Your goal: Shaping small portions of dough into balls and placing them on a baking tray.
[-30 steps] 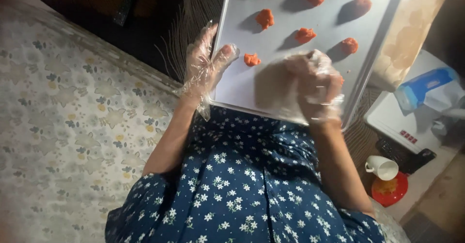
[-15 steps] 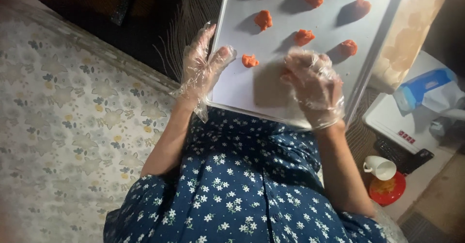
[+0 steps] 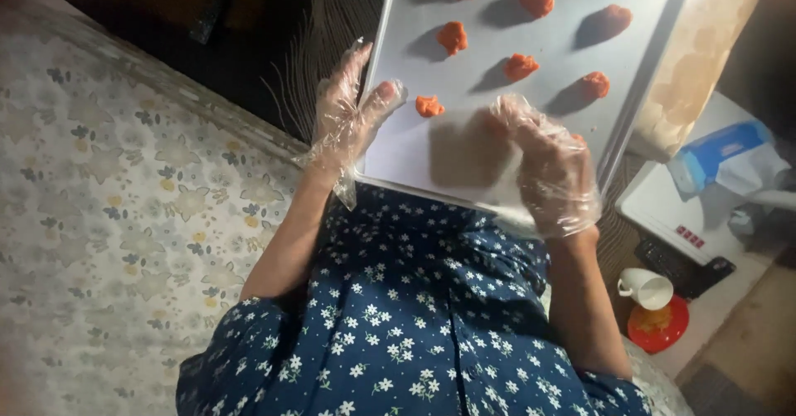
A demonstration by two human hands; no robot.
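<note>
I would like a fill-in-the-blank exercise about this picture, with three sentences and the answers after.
1. The left hand grips the ____ edge of the tray.
2. The dough pieces on the tray are ____ in colour.
3. Both hands, the right hand too, wear clear plastic ____.

Missing words: left; orange; gloves
</note>
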